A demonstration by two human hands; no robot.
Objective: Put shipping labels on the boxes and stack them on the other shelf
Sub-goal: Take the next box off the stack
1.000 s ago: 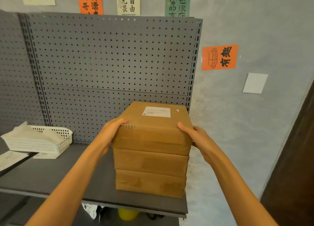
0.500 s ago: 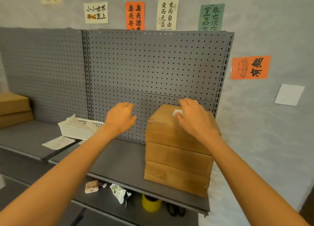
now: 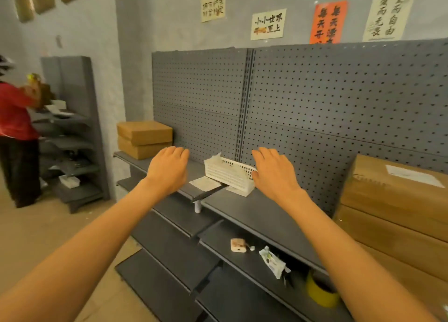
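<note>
Three brown cardboard boxes (image 3: 397, 215) stand stacked at the right end of the grey shelf (image 3: 247, 207), the top one bearing a white shipping label (image 3: 412, 175). Two unlabelled brown boxes (image 3: 144, 140) are stacked at the shelf's far left end. A white slotted basket (image 3: 228, 174) with label sheets (image 3: 204, 183) beside it sits mid-shelf. My left hand (image 3: 167, 168) and my right hand (image 3: 274, 172) hover palm down over the shelf, fingers relaxed, holding nothing. Both are well apart from either stack.
A grey pegboard (image 3: 303, 103) backs the shelf. On the lower shelf lie a small tan object (image 3: 238, 245), a wipes packet (image 3: 272, 261) and a yellow tape roll (image 3: 320, 291). A person in red (image 3: 17, 132) stands at another rack (image 3: 70, 137) on the far left.
My hands have let go of the labelled top box and lifted off it. The view has swung left, so the stack now sits at the right edge and the two far boxes show.
</note>
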